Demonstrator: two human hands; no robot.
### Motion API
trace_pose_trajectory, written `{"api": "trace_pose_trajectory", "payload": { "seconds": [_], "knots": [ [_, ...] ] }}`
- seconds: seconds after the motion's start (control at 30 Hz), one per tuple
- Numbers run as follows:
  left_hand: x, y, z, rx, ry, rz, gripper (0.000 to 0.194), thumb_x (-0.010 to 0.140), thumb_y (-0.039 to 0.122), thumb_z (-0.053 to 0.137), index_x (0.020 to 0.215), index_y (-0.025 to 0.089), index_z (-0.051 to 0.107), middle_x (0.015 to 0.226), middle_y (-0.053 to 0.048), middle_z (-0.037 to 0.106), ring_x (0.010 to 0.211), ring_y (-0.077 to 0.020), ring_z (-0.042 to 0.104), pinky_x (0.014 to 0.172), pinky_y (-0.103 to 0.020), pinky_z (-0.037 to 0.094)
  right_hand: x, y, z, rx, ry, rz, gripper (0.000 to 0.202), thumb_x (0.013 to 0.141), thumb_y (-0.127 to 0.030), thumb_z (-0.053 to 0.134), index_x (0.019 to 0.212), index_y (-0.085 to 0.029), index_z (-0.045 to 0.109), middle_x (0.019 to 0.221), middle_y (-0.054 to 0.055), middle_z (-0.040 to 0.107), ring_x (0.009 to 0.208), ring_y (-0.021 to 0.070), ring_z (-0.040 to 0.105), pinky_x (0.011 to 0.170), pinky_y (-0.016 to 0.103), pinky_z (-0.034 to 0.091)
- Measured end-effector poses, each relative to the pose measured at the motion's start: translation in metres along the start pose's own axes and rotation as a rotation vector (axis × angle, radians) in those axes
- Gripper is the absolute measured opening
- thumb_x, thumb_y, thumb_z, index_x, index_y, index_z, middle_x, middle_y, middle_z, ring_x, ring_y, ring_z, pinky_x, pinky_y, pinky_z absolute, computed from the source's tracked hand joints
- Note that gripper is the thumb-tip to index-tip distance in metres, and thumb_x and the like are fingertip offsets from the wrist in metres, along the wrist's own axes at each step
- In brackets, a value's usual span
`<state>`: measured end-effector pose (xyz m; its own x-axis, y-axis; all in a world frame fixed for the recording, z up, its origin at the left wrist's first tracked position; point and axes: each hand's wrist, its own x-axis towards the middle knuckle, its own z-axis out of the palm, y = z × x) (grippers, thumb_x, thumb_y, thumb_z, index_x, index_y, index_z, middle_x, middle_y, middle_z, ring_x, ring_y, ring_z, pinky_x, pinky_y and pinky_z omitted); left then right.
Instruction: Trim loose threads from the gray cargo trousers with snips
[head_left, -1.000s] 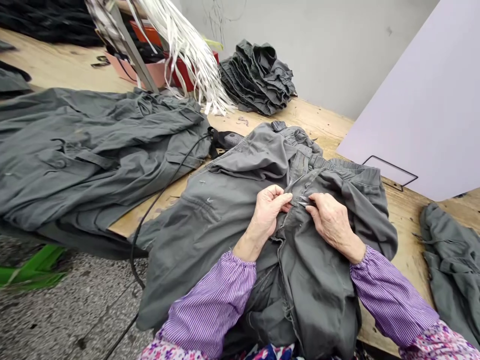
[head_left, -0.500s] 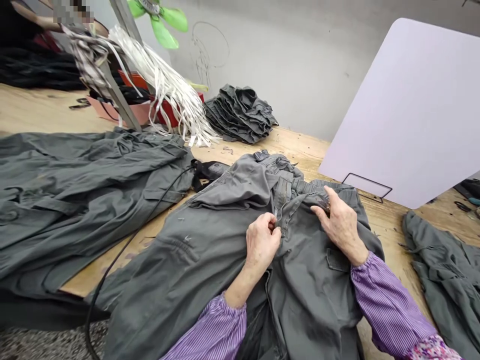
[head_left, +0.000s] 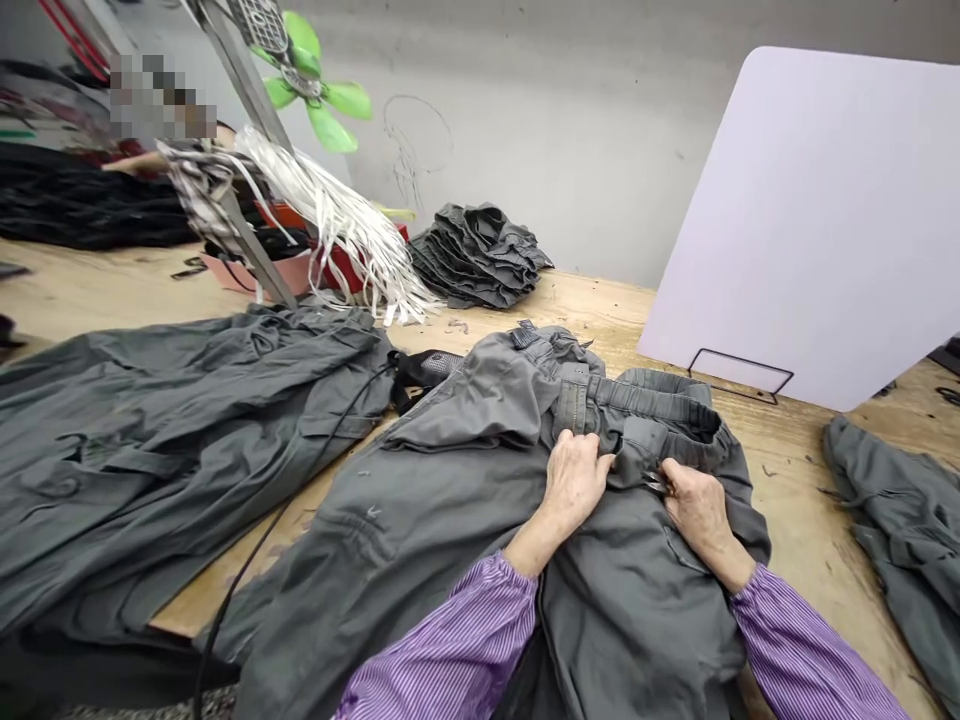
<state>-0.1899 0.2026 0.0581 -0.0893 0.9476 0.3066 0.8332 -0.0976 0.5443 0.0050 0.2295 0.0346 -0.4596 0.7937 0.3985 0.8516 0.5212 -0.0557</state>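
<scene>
A pair of grey trousers point(head_left: 435, 560) lies spread before me, its elastic waistband away from me and the fly near the middle. My left hand point(head_left: 574, 480) is closed on the cloth at the fly, just below the waistband. To its right, my right hand point(head_left: 697, 510) is closed around a small metal tool that looks like thread snips point(head_left: 655, 484). Only the snips' tip shows, close to the trouser front; the rest is hidden in my fingers.
More grey trousers lie left point(head_left: 225, 420) and right point(head_left: 907, 540). Behind stand a stack of grey garments point(head_left: 484, 258), white strips point(head_left: 345, 220) on a metal post, a green fan point(head_left: 306, 88) and a white board point(head_left: 810, 230). A black cable point(head_left: 207, 645) runs at left. Another person is partly visible upper left.
My left hand has moved right along the fly and regripped the cloth. My right hand has gone from spread fingers to closed, lower down, with a metal tip showing. The view has tilted up slightly.
</scene>
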Motion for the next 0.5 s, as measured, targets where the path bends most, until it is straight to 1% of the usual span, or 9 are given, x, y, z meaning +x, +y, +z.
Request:
{"api": "trace_pose_trajectory", "payload": {
  "seconds": [0.1, 0.17, 0.23, 0.3, 0.33, 0.4, 0.43, 0.5],
  "knots": [
    [0.002, 0.004, -0.002, 0.007, -0.055, 0.013, 0.011, 0.080, 0.023, 0.052, 0.075, 0.018, 0.061, 0.078, -0.008, 0.065, 0.082, -0.0218, 0.050, 0.075, -0.035, 0.038, -0.002, -0.002, 0.006, 0.031, 0.016, 0.034, 0.017, 0.069, -0.006, 0.043, 0.071, -0.019, 0.052, 0.064, 0.003, 0.061, 0.057, 0.0156, 0.053, 0.053, 0.025, 0.021],
    [0.003, 0.010, -0.005, -0.010, -0.104, 0.022, 0.020, 0.084, 0.027, 0.047, 0.074, 0.019, 0.062, 0.079, -0.006, 0.066, 0.081, -0.0204, 0.050, 0.075, -0.035, 0.036, -0.001, -0.002, 0.009, 0.041, 0.029, 0.058, 0.016, 0.070, -0.006, 0.044, 0.071, -0.019, 0.052, 0.063, 0.003, 0.061, 0.058, 0.0161, 0.054, 0.053, 0.026, 0.021],
    [0.005, 0.017, -0.009, -0.074, -0.161, 0.047, 0.032, 0.090, 0.034, 0.036, 0.072, 0.020, 0.060, 0.077, -0.003, 0.065, 0.079, -0.0188, 0.051, 0.076, -0.035, 0.034, 0.000, -0.002, 0.010, 0.049, 0.039, 0.084, 0.015, 0.070, -0.007, 0.044, 0.070, -0.019, 0.051, 0.061, 0.004, 0.060, 0.059, 0.0166, 0.054, 0.053, 0.026, 0.021],
    [0.006, 0.024, -0.009, -0.170, -0.188, 0.077, 0.038, 0.091, 0.037, 0.031, 0.068, 0.019, 0.055, 0.071, 0.000, 0.060, 0.075, -0.0167, 0.050, 0.080, -0.036, 0.032, -0.001, -0.002, 0.011, 0.062, 0.040, 0.099, 0.014, 0.070, -0.007, 0.045, 0.070, -0.019, 0.052, 0.062, 0.003, 0.060, 0.060, 0.0166, 0.055, 0.053, 0.026, 0.021],
    [0.007, 0.027, -0.008, -0.216, -0.178, 0.083, 0.035, 0.090, 0.037, 0.033, 0.066, 0.018, 0.052, 0.067, 0.001, 0.057, 0.073, -0.0156, 0.050, 0.082, -0.036, 0.031, -0.001, -0.003, 0.011, 0.070, 0.041, 0.102, 0.013, 0.070, -0.008, 0.045, 0.070, -0.019, 0.052, 0.063, 0.003, 0.061, 0.061, 0.0165, 0.055, 0.054, 0.026, 0.021],
    [0.009, 0.031, -0.003, -0.308, -0.122, 0.062, 0.028, 0.084, 0.033, 0.045, 0.061, 0.018, 0.045, 0.060, 0.004, 0.048, 0.067, -0.0131, 0.046, 0.083, -0.034, 0.031, -0.001, -0.003, 0.011, 0.086, 0.044, 0.107, 0.013, 0.070, -0.008, 0.046, 0.071, -0.019, 0.052, 0.064, 0.003, 0.061, 0.061, 0.0162, 0.056, 0.054, 0.026, 0.022],
    [0.011, 0.032, 0.001, -0.352, -0.096, 0.041, 0.027, 0.081, 0.030, 0.049, 0.059, 0.017, 0.041, 0.057, 0.005, 0.043, 0.063, -0.0121, 0.043, 0.081, -0.031, 0.032, -0.001, -0.003, 0.011, 0.093, 0.046, 0.110, 0.013, 0.070, -0.008, 0.046, 0.071, -0.019, 0.053, 0.064, 0.003, 0.061, 0.062, 0.0161, 0.056, 0.054, 0.026, 0.023],
    [0.014, 0.030, 0.010, -0.424, -0.061, -0.006, 0.026, 0.078, 0.024, 0.051, 0.056, 0.018, 0.038, 0.054, 0.005, 0.036, 0.057, -0.0108, 0.038, 0.070, -0.027, 0.033, -0.001, -0.004, 0.011, 0.109, 0.048, 0.112, 0.014, 0.070, -0.007, 0.047, 0.073, -0.019, 0.054, 0.065, 0.003, 0.061, 0.063, 0.0160, 0.056, 0.054, 0.025, 0.024]
  ]
}}
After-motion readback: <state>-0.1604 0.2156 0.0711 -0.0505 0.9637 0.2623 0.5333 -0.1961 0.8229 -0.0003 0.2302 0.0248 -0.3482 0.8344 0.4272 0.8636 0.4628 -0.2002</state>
